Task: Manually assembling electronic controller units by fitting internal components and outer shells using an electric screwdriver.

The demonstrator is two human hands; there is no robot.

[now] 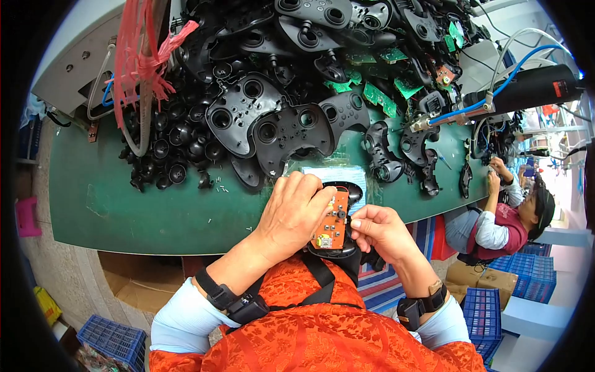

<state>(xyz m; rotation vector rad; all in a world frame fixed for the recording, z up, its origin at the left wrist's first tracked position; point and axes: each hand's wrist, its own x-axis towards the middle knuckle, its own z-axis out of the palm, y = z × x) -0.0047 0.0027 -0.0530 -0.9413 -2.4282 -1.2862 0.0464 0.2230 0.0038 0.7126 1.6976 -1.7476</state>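
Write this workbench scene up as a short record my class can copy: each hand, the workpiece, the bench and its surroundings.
Left hand: against the left side of the orange circuit board
Right hand: thumb and forefinger at the board's right edge; grip unclear
Workpiece: orange board over a black shell
Bench: green tabletop
Left pile: round black caps
Far side: controller shells, green circuit boards
Right side: seated co-worker
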